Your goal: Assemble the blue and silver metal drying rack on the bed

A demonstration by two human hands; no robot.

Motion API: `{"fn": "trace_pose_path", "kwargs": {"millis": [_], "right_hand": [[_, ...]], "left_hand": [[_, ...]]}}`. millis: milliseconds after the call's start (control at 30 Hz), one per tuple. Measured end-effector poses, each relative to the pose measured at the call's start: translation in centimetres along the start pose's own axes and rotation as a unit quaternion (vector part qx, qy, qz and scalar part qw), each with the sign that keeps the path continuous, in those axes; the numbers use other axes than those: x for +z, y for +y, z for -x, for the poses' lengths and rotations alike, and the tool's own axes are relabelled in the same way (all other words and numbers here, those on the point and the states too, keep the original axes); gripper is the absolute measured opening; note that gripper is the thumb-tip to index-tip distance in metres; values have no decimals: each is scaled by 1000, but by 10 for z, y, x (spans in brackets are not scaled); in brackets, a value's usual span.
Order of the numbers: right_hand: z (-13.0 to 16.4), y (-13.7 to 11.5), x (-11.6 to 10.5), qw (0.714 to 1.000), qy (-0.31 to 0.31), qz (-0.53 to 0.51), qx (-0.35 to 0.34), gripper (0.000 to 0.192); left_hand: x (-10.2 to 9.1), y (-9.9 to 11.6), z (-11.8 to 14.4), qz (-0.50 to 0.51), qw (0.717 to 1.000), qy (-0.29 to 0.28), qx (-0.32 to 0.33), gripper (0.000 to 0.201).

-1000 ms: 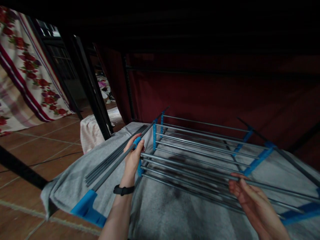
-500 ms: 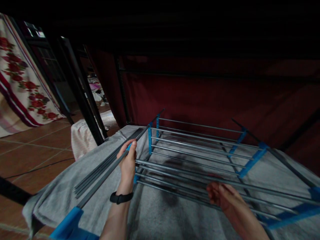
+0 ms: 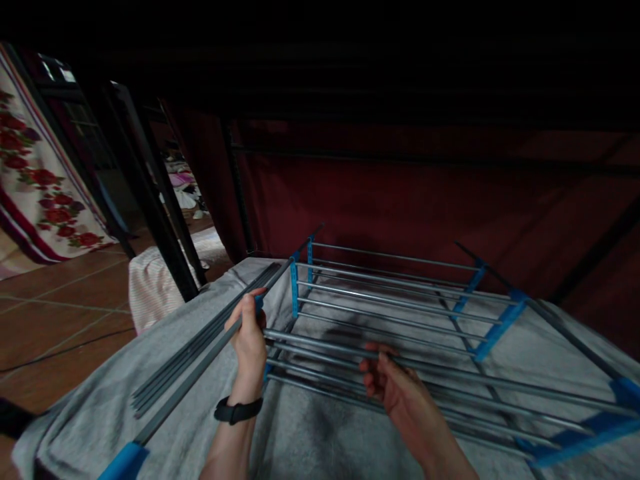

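A partly assembled rack of grey metal tubes [image 3: 345,293] and blue plastic connectors [image 3: 295,287] lies on a grey blanket. My left hand [image 3: 247,330], with a black band at the wrist, is closed round the rack's left side pole [image 3: 185,383] at a blue connector. Near the middle of the front cross tubes is my right hand [image 3: 393,380], its fingers loosely curled and apart. It overlaps the upper tube; whether it touches the tube is unclear. Several loose grey tubes [image 3: 200,347] lie side by side just left of the held pole.
The blanket [image 3: 90,387] covers a raised surface beneath a dark overhead structure. Dark red cloth [image 3: 400,200] hangs behind. Black posts [image 3: 150,173] stand at left, beside a striped cloth [image 3: 155,287], a floral cloth [image 3: 50,193] and the tiled floor [image 3: 65,293].
My right hand has moved left along the front tubes, toward my left hand. My left hand keeps its grip on the side pole. The view has shifted slightly.
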State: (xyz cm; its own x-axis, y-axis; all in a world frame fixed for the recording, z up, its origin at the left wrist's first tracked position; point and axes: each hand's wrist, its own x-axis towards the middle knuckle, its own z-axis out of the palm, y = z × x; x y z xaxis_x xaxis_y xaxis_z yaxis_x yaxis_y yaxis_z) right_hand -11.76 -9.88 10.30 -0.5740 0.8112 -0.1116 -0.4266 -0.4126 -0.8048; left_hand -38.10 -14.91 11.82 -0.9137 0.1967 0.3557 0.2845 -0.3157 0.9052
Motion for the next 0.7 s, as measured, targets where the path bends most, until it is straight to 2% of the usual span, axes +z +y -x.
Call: {"fn": "trace_pose_path", "kwargs": {"millis": [100, 233, 433, 567, 700], "right_hand": [[0, 0, 2, 1000, 19, -6, 10, 43], [-3, -1, 2, 1000, 21, 7, -10, 40], [-6, -2, 2, 999, 34, 21, -36, 39], [-6, -1, 1, 998, 45, 19, -30, 39], [-5, -2, 3, 998, 45, 14, -33, 38]], "left_hand": [[-4, -3, 1, 20, 999, -30, 17, 69], [-12, -15, -1, 45, 996, -71, 14, 72], [-23, -25, -6, 90, 989, -121, 4, 55], [-25, -23, -2, 91, 990, -111, -9, 51], [-26, -26, 10, 68, 996, -55, 26, 53]]}}
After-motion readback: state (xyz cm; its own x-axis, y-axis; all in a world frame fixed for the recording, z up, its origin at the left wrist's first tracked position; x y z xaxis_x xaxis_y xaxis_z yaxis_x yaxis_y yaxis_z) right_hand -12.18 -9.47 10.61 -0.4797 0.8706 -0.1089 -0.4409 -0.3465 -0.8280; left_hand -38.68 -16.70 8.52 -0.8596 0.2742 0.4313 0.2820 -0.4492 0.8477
